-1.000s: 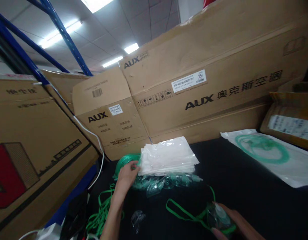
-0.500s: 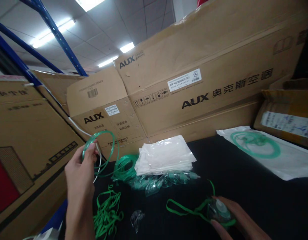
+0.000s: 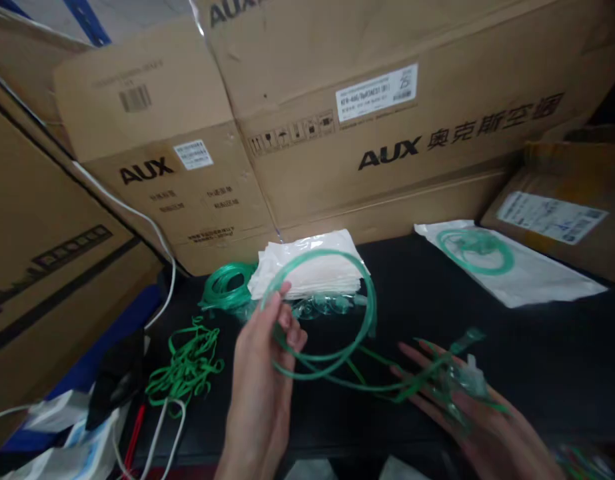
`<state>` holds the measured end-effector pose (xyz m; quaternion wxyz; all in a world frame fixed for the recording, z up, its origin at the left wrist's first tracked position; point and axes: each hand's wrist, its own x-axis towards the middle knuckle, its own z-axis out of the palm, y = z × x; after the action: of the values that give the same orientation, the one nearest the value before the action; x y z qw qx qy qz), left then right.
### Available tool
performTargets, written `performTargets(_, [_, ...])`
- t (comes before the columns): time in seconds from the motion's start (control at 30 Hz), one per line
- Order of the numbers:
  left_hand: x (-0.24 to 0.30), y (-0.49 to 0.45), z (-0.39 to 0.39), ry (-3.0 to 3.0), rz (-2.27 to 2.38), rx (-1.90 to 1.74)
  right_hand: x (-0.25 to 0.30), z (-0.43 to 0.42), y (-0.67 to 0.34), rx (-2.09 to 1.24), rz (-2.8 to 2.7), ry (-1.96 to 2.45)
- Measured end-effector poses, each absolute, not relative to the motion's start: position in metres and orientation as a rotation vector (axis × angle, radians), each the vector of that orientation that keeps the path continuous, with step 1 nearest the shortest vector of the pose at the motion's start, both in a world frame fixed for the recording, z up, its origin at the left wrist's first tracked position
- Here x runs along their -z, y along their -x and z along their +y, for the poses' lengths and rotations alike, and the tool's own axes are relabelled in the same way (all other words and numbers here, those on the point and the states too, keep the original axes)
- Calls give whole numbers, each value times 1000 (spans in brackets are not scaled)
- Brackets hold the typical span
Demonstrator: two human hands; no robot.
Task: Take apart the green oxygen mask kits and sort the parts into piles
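Centre-front, my left hand (image 3: 270, 360) is closed on a loosely looped coil of green tubing (image 3: 370, 313), raised above the black table. The tubing runs right to a clear oxygen mask (image 3: 467, 380) with a green elastic strap (image 3: 412, 387). My right hand (image 3: 467, 407) carries the mask, which rests against its outstretched, motion-blurred fingers. Behind the coil lies a stack of white pouches (image 3: 307, 260), partly covered by it. Several clear masks (image 3: 332, 305) lie along the stack's front, and another green tubing coil (image 3: 227, 287) sits at its left.
Tangled green straps (image 3: 187, 363) lie left on the black table (image 3: 387, 267). A white pouch with coiled tubing (image 3: 527, 283) lies at right, beside an open carton (image 3: 562, 193). Large AUX cartons (image 3: 307, 167) stand behind. White cables (image 3: 157, 233) and white boxes (image 3: 62, 413) are at left.
My left hand has brought the tubing coil right and lower, in front of the white pouches. My right hand has turned and risen slightly with the mask. The view has tilted down.
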<state>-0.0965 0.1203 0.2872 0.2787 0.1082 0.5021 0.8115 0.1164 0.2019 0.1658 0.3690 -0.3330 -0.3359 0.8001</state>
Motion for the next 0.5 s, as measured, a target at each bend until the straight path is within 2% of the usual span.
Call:
performTargets(0.1, [-230, 87, 100, -89, 1486, -1876, -174, 195, -127, -1994, -861, 1082])
performTargets(0.2, [-197, 93, 78, -316, 1771, -1477, -178, 195, -126, -1934, -959, 1187])
performTargets(0.37, [-190, 111, 61, -835, 2365, -852, -182, 212, -111, -1529, -1403, 1335])
performTargets(0.5, [-186, 116, 51, -958, 2494, -749, -187, 227, -121, -1127, -1561, 1378])
